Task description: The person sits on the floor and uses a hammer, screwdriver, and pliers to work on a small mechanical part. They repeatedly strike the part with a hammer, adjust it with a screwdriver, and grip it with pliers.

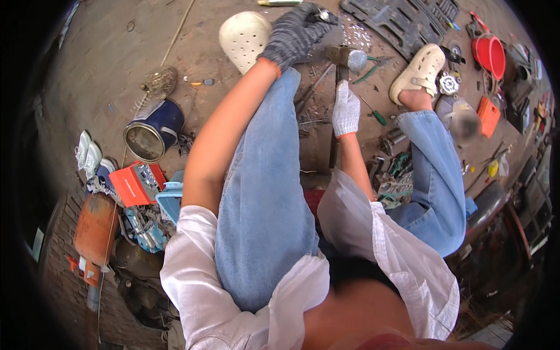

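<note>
Our right hand (346, 111) is closed around a hammer (348, 59); our left hand (294, 36) pinches something small and metal (324, 16). Tools (380, 118) litter our stained brown floor (116, 55).

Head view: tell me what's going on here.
The left hand, gloved in dark grey, holds a small shiny piece, too small to identify. The right hand, gloved in white, grips a hammer by its handle. Hammer and piece are apart. Pliers and a green-handled screwdriver lie nearby.
</note>
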Demonstrator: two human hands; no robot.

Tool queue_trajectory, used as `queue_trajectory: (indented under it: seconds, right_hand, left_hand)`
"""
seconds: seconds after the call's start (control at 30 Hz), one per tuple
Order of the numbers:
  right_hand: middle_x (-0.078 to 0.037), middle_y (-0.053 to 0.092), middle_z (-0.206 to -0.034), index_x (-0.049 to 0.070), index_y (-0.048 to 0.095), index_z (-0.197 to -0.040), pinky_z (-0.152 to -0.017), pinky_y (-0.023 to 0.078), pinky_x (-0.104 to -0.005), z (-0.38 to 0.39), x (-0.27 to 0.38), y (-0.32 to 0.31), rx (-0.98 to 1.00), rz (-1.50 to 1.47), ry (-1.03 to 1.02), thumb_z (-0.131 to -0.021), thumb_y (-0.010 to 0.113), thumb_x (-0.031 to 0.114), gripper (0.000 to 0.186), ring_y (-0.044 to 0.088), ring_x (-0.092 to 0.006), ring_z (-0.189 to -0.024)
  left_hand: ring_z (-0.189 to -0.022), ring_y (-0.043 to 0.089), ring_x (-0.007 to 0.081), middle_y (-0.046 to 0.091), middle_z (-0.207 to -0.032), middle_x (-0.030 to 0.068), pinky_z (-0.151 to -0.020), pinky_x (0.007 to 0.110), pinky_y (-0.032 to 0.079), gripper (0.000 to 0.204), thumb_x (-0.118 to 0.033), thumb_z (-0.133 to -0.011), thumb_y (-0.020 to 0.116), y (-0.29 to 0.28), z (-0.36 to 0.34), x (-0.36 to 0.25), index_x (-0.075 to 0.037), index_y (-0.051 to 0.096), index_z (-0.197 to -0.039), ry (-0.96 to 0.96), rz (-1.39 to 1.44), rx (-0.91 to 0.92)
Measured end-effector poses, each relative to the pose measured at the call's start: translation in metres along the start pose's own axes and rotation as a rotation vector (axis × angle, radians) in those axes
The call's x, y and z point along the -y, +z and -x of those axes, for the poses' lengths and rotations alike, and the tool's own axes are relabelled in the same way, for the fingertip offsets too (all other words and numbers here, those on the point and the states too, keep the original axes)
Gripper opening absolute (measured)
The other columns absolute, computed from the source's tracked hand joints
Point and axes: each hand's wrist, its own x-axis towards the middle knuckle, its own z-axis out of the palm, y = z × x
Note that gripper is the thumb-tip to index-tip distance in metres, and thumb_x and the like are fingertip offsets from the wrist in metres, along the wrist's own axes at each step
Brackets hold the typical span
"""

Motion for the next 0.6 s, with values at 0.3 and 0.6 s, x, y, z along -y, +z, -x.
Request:
queue_trajectory:
  seconds: [0.3,0.6]
  right_hand:
    - [-0.023,0.053,-0.064,-0.006,0.057,-0.073,-0.063,0.039,-0.0426,-0.005,-0.002,-0.02,-0.042,-0.028,0.044,-0.093,0.043,0.043,0.055,0.046,-0.0343,-0.059]
    - [-0.023,0.051,-0.061,-0.006,0.056,-0.071,-0.06,0.039,-0.0426,-0.007,0.014,-0.018,-0.028,-0.038,0.017,-0.093,0.042,0.044,0.056,0.045,-0.0343,-0.056]
  left_hand:
    - [-0.098,0.057,0.0362,0.06,-0.102,0.0237,-0.088,0.042,0.046,0.042,-0.03,-0.074,0.068,0.035,-0.011,0.07,-0.002,0.06,-0.104,-0.001,-0.697,0.195]
    - [-0.096,0.061,0.0341,0.062,-0.103,0.0205,-0.083,0.042,0.049,0.025,-0.011,-0.082,0.052,0.022,-0.003,0.046,-0.002,0.063,-0.103,0.019,-0.936,0.231]
